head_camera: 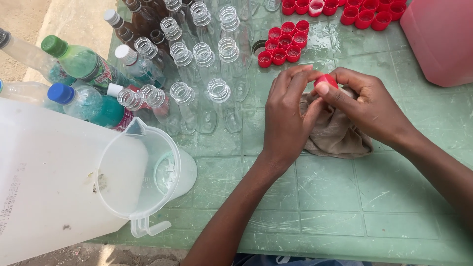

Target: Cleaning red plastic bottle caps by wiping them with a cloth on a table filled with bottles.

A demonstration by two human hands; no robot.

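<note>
Head view is showing us both hands meeting right of the middle of the frame, above a pale green plastic desk [325,197]. The right hand [367,106] is pinching a small red bottle cap [326,80] between thumb and fingers, and the left hand [288,116] is closing its fingertips on the same cap from the other side. Under the hands a crumpled beige cloth [335,135] is lying on the desk, and both hands are touching it. We are judging the cap as light, stiff and a little slippery if wet, so it is best taken by its ribbed side rim; the cloth is soft and is folding easily.

More red caps [283,45] are resting in a cluster just above the hands, and others along the upper edge. Clear open bottles [217,93] are standing in rows at upper left, beside capped bottles [81,64]. At lower left a clear plastic jug [143,172] is standing against a large white container [44,177]. A pink container [441,39] is sitting at upper right.
</note>
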